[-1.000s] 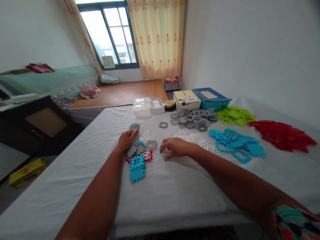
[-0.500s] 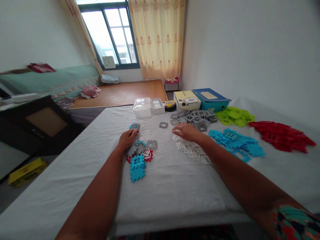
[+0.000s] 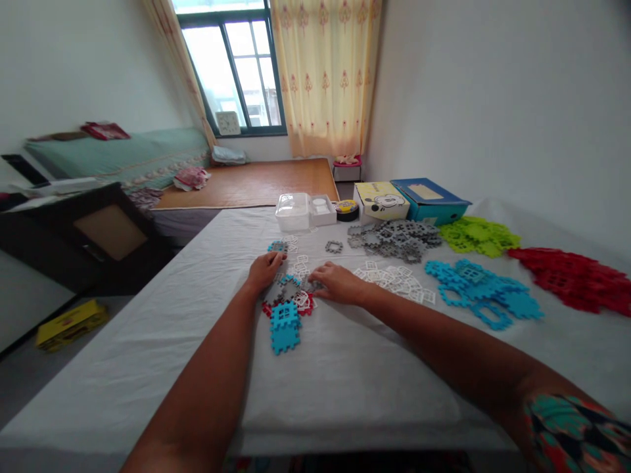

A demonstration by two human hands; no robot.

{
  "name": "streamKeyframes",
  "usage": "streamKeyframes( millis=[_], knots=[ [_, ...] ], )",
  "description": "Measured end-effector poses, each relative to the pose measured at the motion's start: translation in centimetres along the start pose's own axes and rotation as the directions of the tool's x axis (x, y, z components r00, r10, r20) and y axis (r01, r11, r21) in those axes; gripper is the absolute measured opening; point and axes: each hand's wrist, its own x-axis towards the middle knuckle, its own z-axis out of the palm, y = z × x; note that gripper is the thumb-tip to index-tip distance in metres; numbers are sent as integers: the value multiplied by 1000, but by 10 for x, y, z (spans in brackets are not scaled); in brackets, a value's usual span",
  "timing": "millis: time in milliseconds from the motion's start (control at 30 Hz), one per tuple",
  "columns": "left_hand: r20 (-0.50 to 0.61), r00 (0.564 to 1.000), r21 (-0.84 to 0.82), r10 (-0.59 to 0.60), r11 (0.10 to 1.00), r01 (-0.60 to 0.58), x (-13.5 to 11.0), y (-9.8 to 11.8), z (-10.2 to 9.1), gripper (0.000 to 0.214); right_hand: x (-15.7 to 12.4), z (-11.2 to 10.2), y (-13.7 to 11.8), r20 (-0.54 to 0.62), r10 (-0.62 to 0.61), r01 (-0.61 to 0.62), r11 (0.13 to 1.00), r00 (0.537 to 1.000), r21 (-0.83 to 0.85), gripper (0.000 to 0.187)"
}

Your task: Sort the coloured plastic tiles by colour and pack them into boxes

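My left hand (image 3: 265,269) rests palm down on a small cluster of interlocking square plastic tiles, fingers curled over grey and white pieces. In front of it lie two joined blue tiles (image 3: 284,325) with a red tile (image 3: 305,303) beside them. My right hand (image 3: 335,282) lies on the same cluster from the right, fingers bent onto a grey tile (image 3: 310,284); whether it grips the tile is hidden. A scatter of white tiles (image 3: 397,279) lies just right of that hand on the white tablecloth (image 3: 345,374).
Piles of tiles sit to the right: grey (image 3: 394,236), blue (image 3: 480,292), green (image 3: 476,235), red (image 3: 576,279). Clear plastic boxes (image 3: 300,211), a tape roll (image 3: 348,209), a yellow box (image 3: 380,200) and a blue box (image 3: 428,199) stand at the far edge. A dark cabinet (image 3: 98,230) stands left.
My right hand went out to the white tile scatter and has come back left onto the cluster beside my left hand. The camera view shifted slightly. My left hand stayed put.
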Motion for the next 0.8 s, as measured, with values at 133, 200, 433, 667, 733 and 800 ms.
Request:
streamKeyframes(
  millis=[133, 200, 433, 667, 733, 800],
  knots=[
    [20, 1000, 19, 9, 1000, -9, -2, 4, -2, 46, -8, -15, 26, -32, 129, -128, 991, 991, 34, 40],
    [19, 1000, 14, 10, 1000, -11, -2, 5, -3, 46, -16, -33, 55, -72, 247, -249, 968, 966, -21, 38],
    [21, 1000, 27, 16, 999, -17, -1, 5, -3, 45, -16, -61, 113, -283, 454, -530, 782, 845, -327, 44],
    [3, 1000, -11, 0, 1000, 0, -3, 3, -3, 45, 19, -17, 94, 9, 181, -162, 901, 983, -403, 35],
    [2, 1000, -22, -6, 1000, 6, -2, 2, -2, 45, 22, -21, 93, -19, 299, -279, 864, 954, -420, 30],
    [-4, 1000, -38, -19, 999, 19, 0, 1, -1, 45, 26, -28, 83, -67, 316, -318, 876, 946, -363, 25]
  ],
)
